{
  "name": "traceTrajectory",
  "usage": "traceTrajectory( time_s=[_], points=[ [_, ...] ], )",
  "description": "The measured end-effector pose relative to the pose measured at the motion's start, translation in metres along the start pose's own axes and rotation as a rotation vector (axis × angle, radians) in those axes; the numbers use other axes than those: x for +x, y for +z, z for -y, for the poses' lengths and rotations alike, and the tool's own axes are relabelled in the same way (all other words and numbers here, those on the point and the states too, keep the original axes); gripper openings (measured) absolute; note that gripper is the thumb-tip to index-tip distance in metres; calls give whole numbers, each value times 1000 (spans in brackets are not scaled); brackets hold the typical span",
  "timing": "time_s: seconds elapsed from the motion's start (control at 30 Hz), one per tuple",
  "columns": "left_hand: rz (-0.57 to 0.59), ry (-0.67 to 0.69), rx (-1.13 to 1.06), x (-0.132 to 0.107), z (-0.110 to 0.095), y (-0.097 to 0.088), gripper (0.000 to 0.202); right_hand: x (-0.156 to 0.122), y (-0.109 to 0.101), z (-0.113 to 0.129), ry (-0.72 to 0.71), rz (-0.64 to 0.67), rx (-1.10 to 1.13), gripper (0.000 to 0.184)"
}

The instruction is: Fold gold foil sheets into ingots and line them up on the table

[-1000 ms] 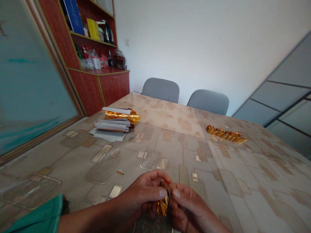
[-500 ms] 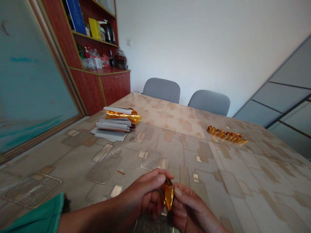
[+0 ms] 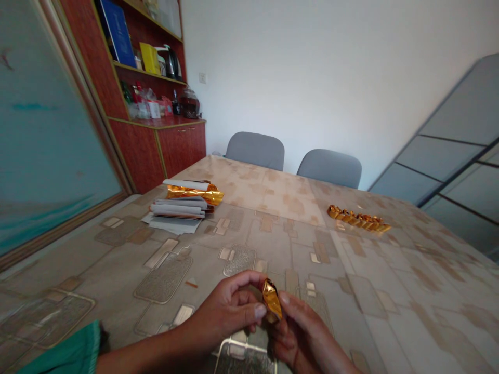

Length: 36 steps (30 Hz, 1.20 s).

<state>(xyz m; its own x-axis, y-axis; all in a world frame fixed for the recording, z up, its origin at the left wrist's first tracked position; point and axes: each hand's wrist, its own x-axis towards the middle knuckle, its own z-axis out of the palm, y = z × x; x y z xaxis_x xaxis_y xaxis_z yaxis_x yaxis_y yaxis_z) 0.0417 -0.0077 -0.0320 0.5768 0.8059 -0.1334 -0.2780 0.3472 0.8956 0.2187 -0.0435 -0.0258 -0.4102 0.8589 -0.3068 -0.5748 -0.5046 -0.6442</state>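
Observation:
A small folded piece of gold foil is pinched upright above the table's near edge. My left hand grips it from the left with thumb and fingertips, and my right hand holds its lower right side. The foil's lower end is partly hidden by my fingers. Farther off, a row of folded gold foil pieces lies on the patterned table, out of reach of both hands. A crumpled gold foil sheet rests on a stack of white papers.
A green sleeve covers my left forearm. Grey chairs stand beyond the table's far edge. A red wooden cabinet with bottles and jars stands back left, a teal sliding panel left, and grey glass panels right.
The foil piece now looks narrower and leans left instead of standing straight between my fingers. My hands have shifted slightly apart, and the whole view has tilted a little.

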Motion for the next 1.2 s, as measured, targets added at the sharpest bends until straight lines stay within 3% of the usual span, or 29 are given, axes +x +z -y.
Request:
traceTrajectory(
  time_s=[0.17,0.4,0.67,0.8,0.9,1.0,1.1,1.2],
  points=[
    [-12,-28,-65,-1,-1,3,53,1,3,0,-38,60,-48,45],
    [-63,-7,-37,3,-3,4,51,3,3,-1,-103,2,-240,48],
    [-237,-2,-7,4,-9,10,48,3,-5,-5,-299,-106,-544,54],
    [-285,34,11,6,-7,10,44,2,-5,-5,-448,-131,-711,72],
    [-261,31,59,8,-4,11,44,4,1,-5,-553,-150,-834,48],
    [-257,17,66,10,-2,12,56,7,6,-3,-584,-190,-873,21],
    [-247,15,117,8,-1,11,64,8,0,12,-594,-294,-925,20],
    [-195,2,194,4,3,7,55,6,-27,52,-637,-574,-1043,29]
  ],
)
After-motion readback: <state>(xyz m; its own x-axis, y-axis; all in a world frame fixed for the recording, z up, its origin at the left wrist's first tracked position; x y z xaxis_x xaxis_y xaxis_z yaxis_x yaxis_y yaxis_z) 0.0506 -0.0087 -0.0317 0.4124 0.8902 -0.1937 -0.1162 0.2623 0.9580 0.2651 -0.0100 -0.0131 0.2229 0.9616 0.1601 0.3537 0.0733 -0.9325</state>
